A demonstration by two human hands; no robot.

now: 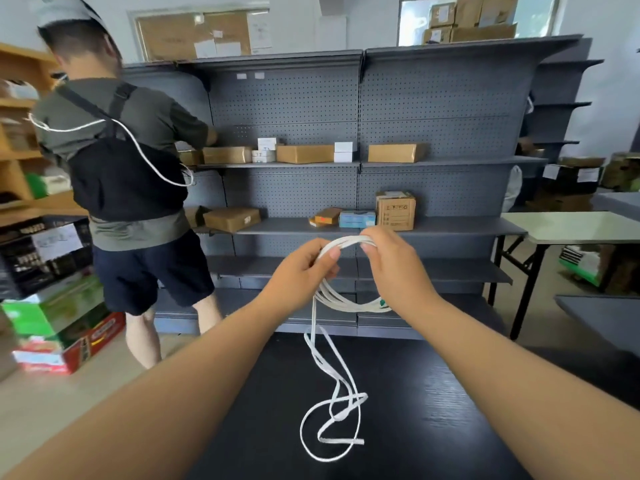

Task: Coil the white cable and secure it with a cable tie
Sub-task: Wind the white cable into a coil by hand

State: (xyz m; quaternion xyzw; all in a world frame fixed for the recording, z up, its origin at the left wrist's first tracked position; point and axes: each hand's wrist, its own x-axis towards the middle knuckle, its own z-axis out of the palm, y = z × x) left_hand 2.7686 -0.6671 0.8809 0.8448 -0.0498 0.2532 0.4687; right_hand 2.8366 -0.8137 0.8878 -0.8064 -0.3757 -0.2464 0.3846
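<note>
Tabletop of dark grained wood (433,410) fills the near ground, and on it lies the loose tail of the white cable (343,304), curled in an untidy open loop with its end kinked beside it. From there two or three strands rise off the surface to a small coil held in the air above the table's far edge. The left hand (301,268) grips the coil's left side, fingers curled round the strands and thumb laid over the top. The right hand (391,265) pinches the top of the coil just beside it, fingers bent down over the bundle. Beyond the table stands grey pegboard shelving (433,98) carrying scattered cardboard boxes (396,152) and a few small white and blue packets. Another person (128,161) stands at its left end with their back turned, reaching onto a shelf. Colourful cartons (69,341) sit stacked on the floor at left, and a pale folding table (581,225) stands at right. A corkboard (194,32) hangs on the far wall.
</note>
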